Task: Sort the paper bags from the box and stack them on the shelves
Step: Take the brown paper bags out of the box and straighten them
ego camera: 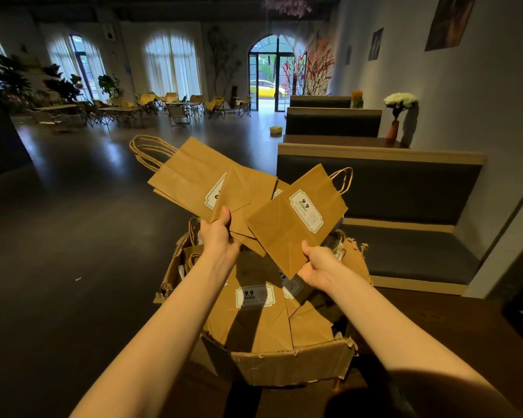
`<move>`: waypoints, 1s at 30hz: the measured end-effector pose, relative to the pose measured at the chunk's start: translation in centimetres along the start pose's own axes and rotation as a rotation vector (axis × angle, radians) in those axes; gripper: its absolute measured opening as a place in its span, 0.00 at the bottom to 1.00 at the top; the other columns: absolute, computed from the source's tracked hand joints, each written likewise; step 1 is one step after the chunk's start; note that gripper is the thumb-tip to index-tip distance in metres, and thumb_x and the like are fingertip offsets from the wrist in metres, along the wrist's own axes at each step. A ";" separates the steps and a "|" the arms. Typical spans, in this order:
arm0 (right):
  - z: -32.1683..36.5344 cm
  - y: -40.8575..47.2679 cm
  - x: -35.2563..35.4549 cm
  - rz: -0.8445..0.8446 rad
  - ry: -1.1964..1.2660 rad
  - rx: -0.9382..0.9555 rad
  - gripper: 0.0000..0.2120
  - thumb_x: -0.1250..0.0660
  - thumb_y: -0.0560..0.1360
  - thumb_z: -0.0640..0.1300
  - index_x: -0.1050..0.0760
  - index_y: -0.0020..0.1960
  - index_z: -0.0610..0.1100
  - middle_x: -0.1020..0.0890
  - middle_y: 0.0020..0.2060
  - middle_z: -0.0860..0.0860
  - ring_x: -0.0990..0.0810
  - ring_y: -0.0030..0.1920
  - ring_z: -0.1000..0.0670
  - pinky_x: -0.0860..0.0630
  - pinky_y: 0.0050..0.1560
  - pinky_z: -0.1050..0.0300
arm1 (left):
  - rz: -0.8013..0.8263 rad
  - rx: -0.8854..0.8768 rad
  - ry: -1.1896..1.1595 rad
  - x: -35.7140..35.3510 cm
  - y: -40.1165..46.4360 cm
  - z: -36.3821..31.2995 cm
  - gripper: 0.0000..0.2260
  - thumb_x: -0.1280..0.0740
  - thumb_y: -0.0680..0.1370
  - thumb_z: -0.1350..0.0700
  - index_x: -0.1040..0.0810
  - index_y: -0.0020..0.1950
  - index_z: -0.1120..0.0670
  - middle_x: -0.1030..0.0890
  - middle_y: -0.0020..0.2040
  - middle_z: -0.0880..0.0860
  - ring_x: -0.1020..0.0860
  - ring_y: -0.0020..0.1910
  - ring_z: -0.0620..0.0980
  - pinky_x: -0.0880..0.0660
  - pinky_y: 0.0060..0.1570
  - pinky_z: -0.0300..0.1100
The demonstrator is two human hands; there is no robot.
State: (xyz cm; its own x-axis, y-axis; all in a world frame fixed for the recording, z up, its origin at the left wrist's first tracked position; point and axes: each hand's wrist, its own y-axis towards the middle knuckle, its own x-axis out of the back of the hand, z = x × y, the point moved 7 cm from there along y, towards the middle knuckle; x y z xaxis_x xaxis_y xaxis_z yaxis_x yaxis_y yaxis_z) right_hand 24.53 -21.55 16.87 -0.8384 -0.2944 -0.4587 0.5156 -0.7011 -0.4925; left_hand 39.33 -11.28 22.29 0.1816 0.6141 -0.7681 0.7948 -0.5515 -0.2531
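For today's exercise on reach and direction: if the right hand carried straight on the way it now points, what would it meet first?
Probably the stack of bags in the left hand; the right hand aims up-left behind its own bag. Depth is unclear.

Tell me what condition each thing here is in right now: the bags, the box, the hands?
Left hand: grips a fanned bunch of flat brown paper bags, handles pointing left.
Right hand: pinches a single flat brown paper bag with a white 9.9 label, lifted above the box.
Torn brown cardboard box: open, edges ragged, more folded bags lying inside.
White flowers in an orange vase: upright on the ledge.
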 end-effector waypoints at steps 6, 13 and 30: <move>2.3 0.0 1.4 -0.127 -0.024 0.240 0.18 0.40 0.79 0.36 0.35 0.68 0.42 0.24 0.60 0.45 0.24 0.59 0.45 0.26 0.55 0.50 | -0.013 0.086 -0.024 0.2 0.5 0.3 0.14 0.35 0.78 0.53 0.28 0.63 0.54 0.19 0.54 0.54 0.19 0.50 0.53 0.19 0.39 0.47; 7.0 -1.4 3.3 -0.166 -0.137 0.565 0.18 0.40 0.79 0.37 0.36 0.68 0.43 0.25 0.61 0.46 0.26 0.61 0.47 0.28 0.62 0.48 | -0.083 -0.048 0.251 1.7 1.7 -1.5 0.15 0.35 0.79 0.55 0.27 0.64 0.59 0.20 0.57 0.56 0.20 0.51 0.54 0.22 0.47 0.49; 11.3 -1.2 -0.8 0.097 -0.785 0.660 0.17 0.40 0.79 0.39 0.35 0.67 0.46 0.24 0.60 0.48 0.24 0.58 0.50 0.26 0.46 0.59 | 0.421 0.020 1.073 -1.8 0.5 -0.7 0.22 0.27 0.71 0.60 0.30 0.63 0.57 0.21 0.53 0.53 0.21 0.50 0.51 0.24 0.49 0.45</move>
State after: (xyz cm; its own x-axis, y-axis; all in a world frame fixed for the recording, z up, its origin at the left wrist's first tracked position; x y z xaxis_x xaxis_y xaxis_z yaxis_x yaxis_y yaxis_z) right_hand 22.59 -27.79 26.14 -0.7995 -0.5441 0.2543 0.5864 -0.7988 0.1343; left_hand 39.79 -12.21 23.97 0.8371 0.5379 0.0997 0.5466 -0.8298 -0.1120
